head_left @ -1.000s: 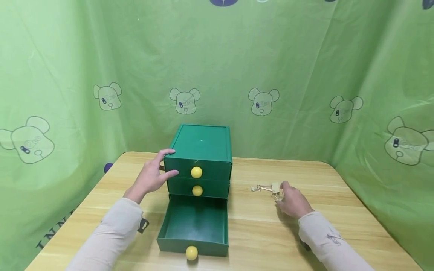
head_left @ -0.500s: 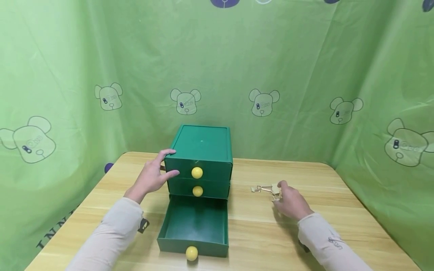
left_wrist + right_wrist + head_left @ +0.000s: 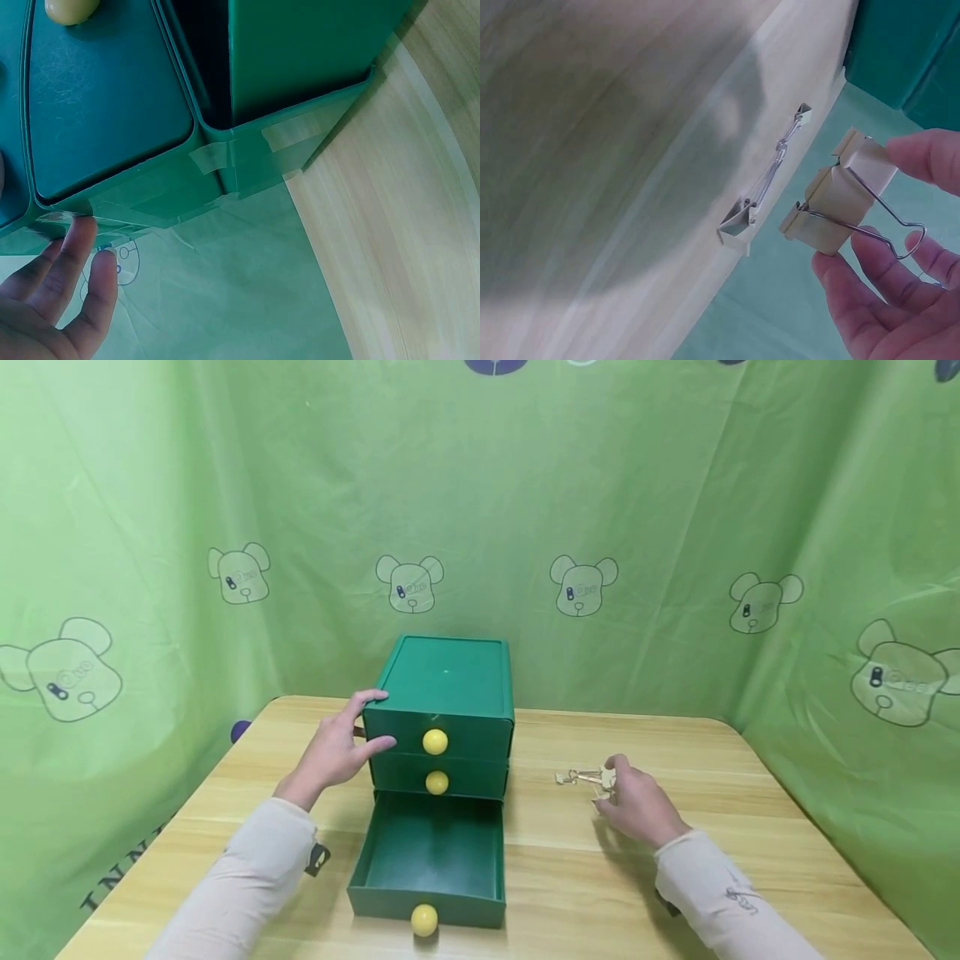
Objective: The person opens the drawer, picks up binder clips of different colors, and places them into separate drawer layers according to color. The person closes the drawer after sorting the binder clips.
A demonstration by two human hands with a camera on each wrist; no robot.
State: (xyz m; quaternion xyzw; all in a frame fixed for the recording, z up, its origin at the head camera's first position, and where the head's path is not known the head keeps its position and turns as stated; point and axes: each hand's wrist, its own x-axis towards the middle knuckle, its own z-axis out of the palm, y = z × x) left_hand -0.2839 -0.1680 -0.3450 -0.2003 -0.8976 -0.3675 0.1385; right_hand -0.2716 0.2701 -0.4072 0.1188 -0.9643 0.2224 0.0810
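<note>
My left hand (image 3: 330, 752) rests at the near left corner of a green drawer cabinet (image 3: 450, 672). Its thumb lies against the front of the top drawer, the index finger on the upper edge. In the left wrist view, other fingers (image 3: 64, 274) touch the cabinet's side. To the cabinet's right, my right hand (image 3: 637, 797) pinches a cream binder clip (image 3: 847, 195) between thumb and fingertips; its wire handles point toward the palm. Beside it on the table are a larger binder clip (image 3: 737, 229) and a small one (image 3: 804, 115), their handles meeting.
The cabinet's bottom drawer (image 3: 427, 906) is pulled out with nothing in it; the two drawers above are closed. Each drawer has a yellow ball knob (image 3: 435, 742). A green curtain (image 3: 487, 485) with bear prints surrounds the wooden table (image 3: 555, 885).
My right hand has shifted a little to the left, covering more of the clips in the head view. The left hand and the cabinet have stayed where they were.
</note>
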